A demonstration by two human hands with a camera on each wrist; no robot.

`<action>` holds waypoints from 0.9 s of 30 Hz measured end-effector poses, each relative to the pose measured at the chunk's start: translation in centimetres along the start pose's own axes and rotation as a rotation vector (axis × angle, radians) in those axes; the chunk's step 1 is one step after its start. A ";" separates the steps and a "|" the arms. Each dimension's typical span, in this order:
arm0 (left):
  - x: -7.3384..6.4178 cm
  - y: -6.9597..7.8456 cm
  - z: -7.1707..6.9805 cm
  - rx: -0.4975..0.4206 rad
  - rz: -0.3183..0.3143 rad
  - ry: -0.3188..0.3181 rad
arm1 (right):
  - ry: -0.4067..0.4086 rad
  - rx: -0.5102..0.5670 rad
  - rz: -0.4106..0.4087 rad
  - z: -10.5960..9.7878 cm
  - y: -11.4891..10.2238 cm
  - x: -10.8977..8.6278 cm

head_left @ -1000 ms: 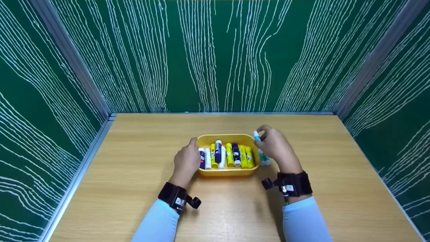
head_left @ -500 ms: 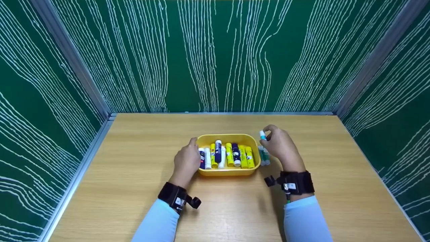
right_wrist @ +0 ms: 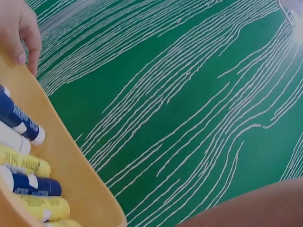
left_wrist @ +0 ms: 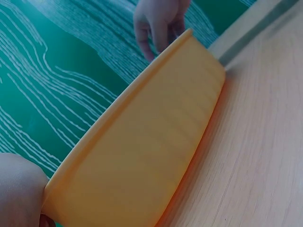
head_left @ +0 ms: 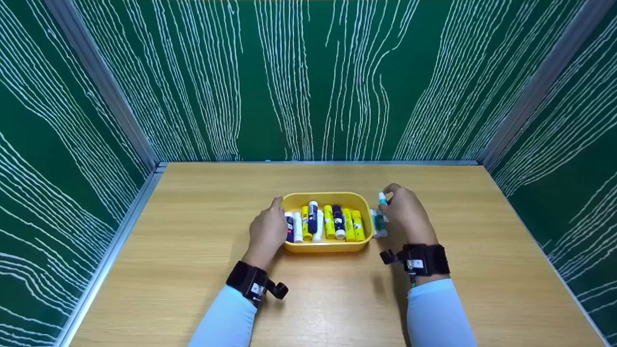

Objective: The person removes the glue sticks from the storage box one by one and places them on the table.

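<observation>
A yellow plastic basket point(head_left: 328, 247) sits mid-table with a row of glue sticks in it: yellow ones point(head_left: 329, 221), dark blue ones point(head_left: 339, 221) and white ones point(head_left: 298, 227). One dark blue glue stick point(head_left: 313, 217) lies raised over its neighbours. My left hand point(head_left: 268, 230) grips the basket's left rim; the right wrist view shows its fingers point(right_wrist: 32, 45) at that edge. Just past the right end, my right hand point(head_left: 407, 212) pinches a teal glue stick point(head_left: 382, 198) with a white cap, held tilted above the table. More teal glue sticks point(head_left: 377, 224) lie beside the basket, partly hidden by that hand.
The wooden table point(head_left: 193, 250) reaches back to a green wall point(head_left: 270, 96) with white wavy lines. Similar panels stand left and right, joined by grey metal posts point(head_left: 103, 82). A dark strap with a small camera point(head_left: 424, 260) is on each wrist.
My right hand has moved rightward, away from the basket's rim, and then slightly down, carrying the teal glue stick. The left hand and basket have stayed put.
</observation>
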State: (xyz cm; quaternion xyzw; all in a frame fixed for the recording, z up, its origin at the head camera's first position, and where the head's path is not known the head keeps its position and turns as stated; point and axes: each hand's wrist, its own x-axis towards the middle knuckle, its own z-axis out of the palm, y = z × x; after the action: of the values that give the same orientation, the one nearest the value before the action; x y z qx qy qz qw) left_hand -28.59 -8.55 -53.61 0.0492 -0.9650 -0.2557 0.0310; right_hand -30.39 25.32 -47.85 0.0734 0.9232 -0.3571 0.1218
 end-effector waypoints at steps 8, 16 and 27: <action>0.1 0.1 0.0 -0.016 -0.011 -0.003 | -0.052 0.009 0.065 0.7 1.4 1.1; 0.0 0.1 0.0 -0.015 -0.018 -0.009 | -0.066 -0.015 0.068 1.1 2.4 1.7; 0.1 -0.1 0.1 -0.006 0.002 0.006 | -0.087 -0.001 0.113 1.5 2.9 2.3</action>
State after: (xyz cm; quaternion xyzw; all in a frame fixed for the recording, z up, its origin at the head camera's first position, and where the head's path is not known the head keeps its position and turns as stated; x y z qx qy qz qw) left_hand -28.65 -8.58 -53.75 0.0491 -0.9641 -0.2585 0.0344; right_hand -31.70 26.54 -51.38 0.1095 0.9115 -0.3523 0.1818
